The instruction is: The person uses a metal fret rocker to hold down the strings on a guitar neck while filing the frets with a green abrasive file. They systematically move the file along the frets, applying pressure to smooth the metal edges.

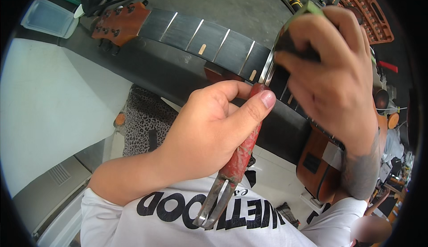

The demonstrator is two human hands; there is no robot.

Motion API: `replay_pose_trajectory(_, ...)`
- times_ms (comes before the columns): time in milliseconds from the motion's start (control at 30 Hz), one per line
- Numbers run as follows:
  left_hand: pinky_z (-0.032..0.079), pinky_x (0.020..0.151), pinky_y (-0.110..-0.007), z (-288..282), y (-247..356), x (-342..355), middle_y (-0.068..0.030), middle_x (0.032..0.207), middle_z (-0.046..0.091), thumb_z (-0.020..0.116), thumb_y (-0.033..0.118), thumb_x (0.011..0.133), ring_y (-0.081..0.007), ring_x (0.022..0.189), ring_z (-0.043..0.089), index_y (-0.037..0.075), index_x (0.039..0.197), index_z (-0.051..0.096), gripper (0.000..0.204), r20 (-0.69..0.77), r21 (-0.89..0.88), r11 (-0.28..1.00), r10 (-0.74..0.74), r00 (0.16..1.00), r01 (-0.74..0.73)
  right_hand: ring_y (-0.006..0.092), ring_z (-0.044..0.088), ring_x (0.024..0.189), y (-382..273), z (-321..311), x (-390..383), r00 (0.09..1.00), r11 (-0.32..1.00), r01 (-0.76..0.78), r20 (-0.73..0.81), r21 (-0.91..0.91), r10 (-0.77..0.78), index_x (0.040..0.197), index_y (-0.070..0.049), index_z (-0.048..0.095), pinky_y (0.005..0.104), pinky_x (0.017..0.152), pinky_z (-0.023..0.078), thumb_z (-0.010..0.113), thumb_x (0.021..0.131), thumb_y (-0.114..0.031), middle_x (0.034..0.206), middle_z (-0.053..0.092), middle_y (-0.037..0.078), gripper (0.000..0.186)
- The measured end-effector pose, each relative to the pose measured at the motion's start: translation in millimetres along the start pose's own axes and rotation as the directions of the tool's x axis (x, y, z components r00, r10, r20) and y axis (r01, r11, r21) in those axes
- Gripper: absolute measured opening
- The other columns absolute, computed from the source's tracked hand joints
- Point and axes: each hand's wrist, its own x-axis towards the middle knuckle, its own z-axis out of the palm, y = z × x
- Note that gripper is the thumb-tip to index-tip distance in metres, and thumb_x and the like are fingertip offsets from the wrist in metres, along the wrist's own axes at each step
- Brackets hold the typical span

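Note:
My left hand (218, 122) is closed around the worn red handle (243, 155) of a hand tool with a forked metal end pointing toward me. The tool's bright metal far end (266, 71) sits over the dark fretboard (214, 39) of a guitar, along a fret. Blurred by motion, my right hand (334, 68) is closed over a dark object with a green end (310, 10), just above the fretboard; its kind is unclear. The guitar's brown headstock (120, 24) lies to the left, and its wooden body (312, 175) shows under my right forearm.
A clear plastic container (49, 17) stands at the far left by a white sheet (53, 104). An orange tool case (368, 13) lies at the far right, near yellow-and-black handled tools (292, 2). Part of another person (370, 229) shows at the lower right.

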Motion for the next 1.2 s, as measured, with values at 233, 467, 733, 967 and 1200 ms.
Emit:
replay_pose_trajectory(233,0.042,0.043,-0.022,2,-3,0,0.0008,0.064,0.056,0.059,0.031,0.1,-0.0058,0.047,0.05,-0.002,0.107,0.062,0.034,-0.022,0.026,1.0,0.001,1.0,0.0,0.0289,0.054,0.096,4,0,1,0.999,0.998,0.022,-0.036,-0.057,-0.024,0.082,-0.009,0.074,0.0395,0.077,0.046,0.069,0.052,-0.012,0.095,0.057,0.005,0.031)
replay_pose_trajectory(467,0.041,0.046,-0.021,-3,-10,-4,0.0015,0.066,0.056,0.06,0.031,0.1,-0.0043,0.05,0.05,-0.001,0.108,0.062,0.033,-0.025,0.051,0.999,0.0,1.0,0.001,0.0285,0.054,0.094,-12,-8,-3,0.997,0.999,0.045,-0.06,-0.013,-0.046,0.081,-0.007,0.075,0.0391,0.076,0.046,0.069,0.052,-0.011,0.094,0.057,0.006,0.03)
replay_pose_trajectory(733,0.036,0.05,-0.018,-8,-24,-7,0.0033,0.071,0.059,0.062,0.028,0.099,0.0006,0.058,0.047,-0.005,0.111,0.061,0.034,0.01,0.075,0.996,0.039,0.999,-0.039,0.0297,0.053,0.096,-13,1,-12,0.997,0.998,0.068,-0.032,0.014,-0.068,0.087,-0.008,0.076,0.04,0.081,0.045,0.069,0.055,-0.012,0.095,0.056,0.006,0.032)
replay_pose_trajectory(967,0.035,0.05,-0.018,-12,-25,-8,0.0038,0.07,0.059,0.062,0.026,0.1,0.001,0.058,0.047,-0.006,0.111,0.06,0.034,0.057,-0.005,0.999,0.047,0.997,-0.047,0.0298,0.052,0.096,-12,0,-12,0.997,0.997,0.081,-0.011,-0.011,-0.081,0.089,-0.01,0.077,0.0398,0.083,0.046,0.07,0.056,-0.012,0.096,0.055,0.006,0.034)
replay_pose_trajectory(1200,0.035,0.05,-0.019,-10,-27,-8,0.0032,0.069,0.059,0.062,0.027,0.099,0.0009,0.057,0.047,-0.006,0.11,0.061,0.034,0.047,-0.007,0.999,0.052,0.998,-0.052,0.0295,0.053,0.097,-15,-1,-13,0.996,0.996,0.089,0.002,0.008,-0.089,0.09,-0.011,0.077,0.0403,0.084,0.046,0.07,0.057,-0.011,0.096,0.054,0.006,0.034)
